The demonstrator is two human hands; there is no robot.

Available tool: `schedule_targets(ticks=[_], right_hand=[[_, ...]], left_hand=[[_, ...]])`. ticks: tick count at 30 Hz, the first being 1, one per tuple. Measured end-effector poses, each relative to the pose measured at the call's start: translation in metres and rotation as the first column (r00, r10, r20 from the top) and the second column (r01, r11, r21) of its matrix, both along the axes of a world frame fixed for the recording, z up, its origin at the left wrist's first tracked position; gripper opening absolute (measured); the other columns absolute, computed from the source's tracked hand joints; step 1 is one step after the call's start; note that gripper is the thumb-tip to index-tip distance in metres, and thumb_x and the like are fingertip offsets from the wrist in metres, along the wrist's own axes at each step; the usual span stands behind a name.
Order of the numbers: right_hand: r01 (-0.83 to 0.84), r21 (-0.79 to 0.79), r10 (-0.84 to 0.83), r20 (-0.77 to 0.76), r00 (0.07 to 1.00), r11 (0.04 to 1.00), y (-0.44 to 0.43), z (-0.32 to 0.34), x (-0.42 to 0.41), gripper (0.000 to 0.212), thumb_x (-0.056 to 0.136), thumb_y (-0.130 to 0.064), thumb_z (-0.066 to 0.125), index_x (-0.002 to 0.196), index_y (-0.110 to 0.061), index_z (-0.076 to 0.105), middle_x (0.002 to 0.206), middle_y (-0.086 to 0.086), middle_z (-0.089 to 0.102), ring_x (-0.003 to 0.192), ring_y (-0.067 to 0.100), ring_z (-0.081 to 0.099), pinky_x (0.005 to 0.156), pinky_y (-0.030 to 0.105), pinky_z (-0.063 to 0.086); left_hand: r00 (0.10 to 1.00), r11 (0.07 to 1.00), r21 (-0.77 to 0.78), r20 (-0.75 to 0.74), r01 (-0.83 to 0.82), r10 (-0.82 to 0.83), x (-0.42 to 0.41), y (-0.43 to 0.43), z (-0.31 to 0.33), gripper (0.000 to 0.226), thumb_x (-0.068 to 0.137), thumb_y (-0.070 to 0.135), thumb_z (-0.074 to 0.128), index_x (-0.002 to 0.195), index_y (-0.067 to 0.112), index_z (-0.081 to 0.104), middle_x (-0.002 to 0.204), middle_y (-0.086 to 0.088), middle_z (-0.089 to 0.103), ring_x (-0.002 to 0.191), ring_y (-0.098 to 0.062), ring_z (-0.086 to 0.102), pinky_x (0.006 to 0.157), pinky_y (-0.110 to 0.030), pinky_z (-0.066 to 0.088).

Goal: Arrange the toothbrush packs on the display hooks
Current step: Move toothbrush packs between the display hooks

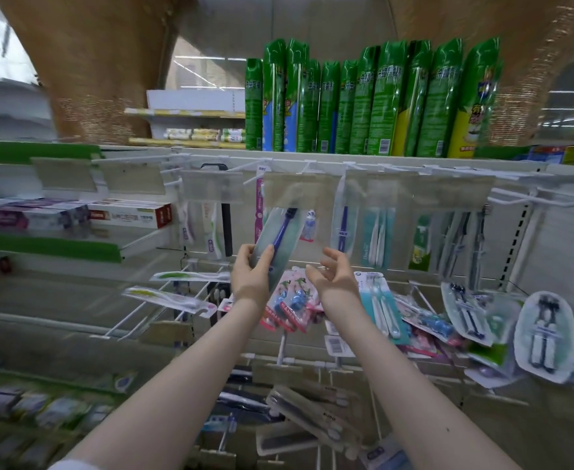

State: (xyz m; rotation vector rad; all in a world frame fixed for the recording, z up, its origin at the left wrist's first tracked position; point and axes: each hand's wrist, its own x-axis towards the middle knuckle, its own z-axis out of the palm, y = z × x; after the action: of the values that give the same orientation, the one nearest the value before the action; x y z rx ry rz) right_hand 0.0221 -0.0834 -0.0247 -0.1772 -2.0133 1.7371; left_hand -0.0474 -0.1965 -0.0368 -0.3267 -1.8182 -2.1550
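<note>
My left hand [250, 273] grips the lower end of a pale teal toothbrush pack [280, 237] with a dark blue brush inside; the pack tilts up to the right under the top row of white display hooks [268, 162]. My right hand [334, 278] hovers just right of the pack with fingers loosely curled, holding nothing. More toothbrush packs [377, 234] hang from the top hooks. Pink packs [290, 301] and white-and-black packs [545, 334] hang on the lower hooks.
Green spray cans [363, 100] stand on the shelf above the hooks. Toothpaste boxes [122, 215] lie on a shelf at the left. Clear price-tag flaps [211, 184] hang at the hook tips. Long dark packs [312, 415] sit low in the middle.
</note>
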Motion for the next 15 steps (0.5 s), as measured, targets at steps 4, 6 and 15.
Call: schedule_targets(ticks=[4, 6, 15], right_hand=[[-0.006, -0.011, 0.006, -0.029, 1.0, 1.0, -0.018, 0.0, 0.014, 0.044, 0.093, -0.013, 0.056, 0.133, -0.02, 0.039, 0.134, 0.004, 0.047, 0.109, 0.014, 0.052, 0.084, 0.024, 0.046], [-0.017, -0.026, 0.016, -0.036, 0.999, 1.0, -0.028, 0.002, 0.023, 0.04, 0.094, -0.014, 0.053, 0.132, -0.018, 0.04, 0.125, 0.002, 0.051, 0.089, 0.005, 0.057, 0.067, 0.016, 0.051], [0.03, -0.169, -0.056, -0.156, 0.986, 0.985, -0.073, -0.005, 0.062, 0.014, 0.094, -0.018, 0.055, 0.107, -0.017, 0.049, 0.097, -0.001, 0.062, 0.088, 0.011, 0.063, 0.06, 0.018, 0.053]], left_hand=[[0.998, 0.998, 0.001, 0.005, 0.063, -0.063, 0.018, -0.017, 0.002, 0.018, 0.094, 0.028, 0.054, 0.08, 0.018, 0.05, 0.084, -0.004, 0.057, 0.07, -0.014, 0.051, 0.058, -0.02, 0.042], [0.995, 0.995, -0.037, -0.036, 0.094, -0.095, 0.029, -0.023, 0.001, 0.016, 0.094, 0.029, 0.054, 0.082, 0.018, 0.051, 0.085, -0.003, 0.058, 0.072, -0.014, 0.054, 0.059, -0.019, 0.043], [0.961, 0.958, -0.069, -0.008, 0.277, -0.278, 0.073, -0.047, -0.01, 0.016, 0.092, 0.021, 0.058, 0.078, 0.016, 0.052, 0.075, -0.007, 0.059, 0.071, -0.022, 0.058, 0.066, -0.036, 0.05]])
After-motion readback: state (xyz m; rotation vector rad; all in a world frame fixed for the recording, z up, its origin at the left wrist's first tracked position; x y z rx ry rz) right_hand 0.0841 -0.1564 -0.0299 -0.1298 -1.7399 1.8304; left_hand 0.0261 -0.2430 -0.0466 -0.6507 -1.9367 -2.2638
